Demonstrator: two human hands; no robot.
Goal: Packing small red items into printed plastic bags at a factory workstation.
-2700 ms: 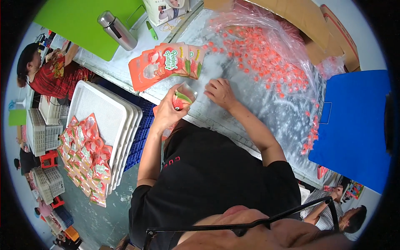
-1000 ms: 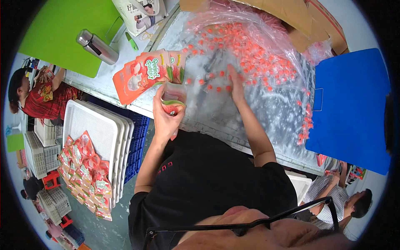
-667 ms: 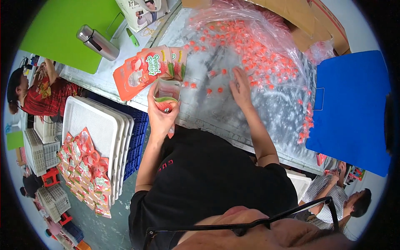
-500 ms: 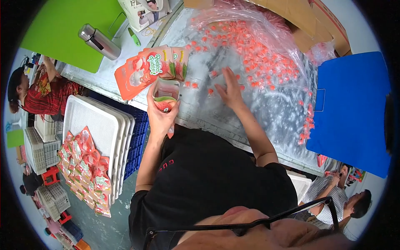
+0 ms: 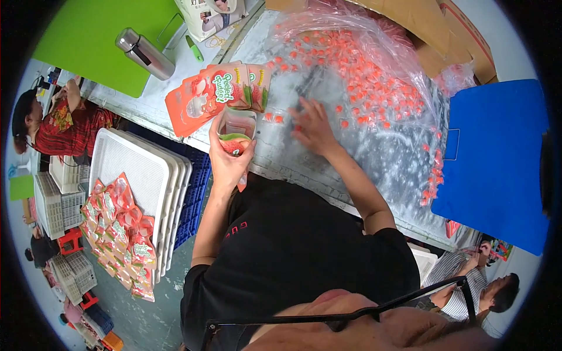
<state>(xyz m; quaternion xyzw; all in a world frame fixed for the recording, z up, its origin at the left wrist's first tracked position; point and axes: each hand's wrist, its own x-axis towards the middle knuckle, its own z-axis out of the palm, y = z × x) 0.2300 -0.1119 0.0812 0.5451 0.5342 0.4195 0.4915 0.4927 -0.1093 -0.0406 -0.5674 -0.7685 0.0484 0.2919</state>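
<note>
Table (image 5: 374, 169) spreads under the stack (image 5: 199, 105) of flat red pouches and runs off to its right. Well right of the stack stands a blue board (image 5: 497, 169); a green board (image 5: 99, 41) is beyond it on the left. Left of the stack and nearer the person, white trays (image 5: 137, 155) are piled, filled pouches (image 5: 120, 234) heaped on the top one. Beyond the stack, to the right, are a carton (image 5: 421, 23) and clear plastic (image 5: 345, 20). Right of the stack, the right hand (image 5: 316, 128) is palm down, its fingers apart and blurred; whether they touch anything cannot be told. On the near side of the stack, the left hand (image 5: 229, 164) has thumb and fingers clamped on the open pouch (image 5: 234, 144), mouth up. Beyond the stack, toward the left, is a steel flask (image 5: 149, 55). Wrapped red sweets (image 5: 380, 102) scatter to the stack's right, two of them near it.
</note>
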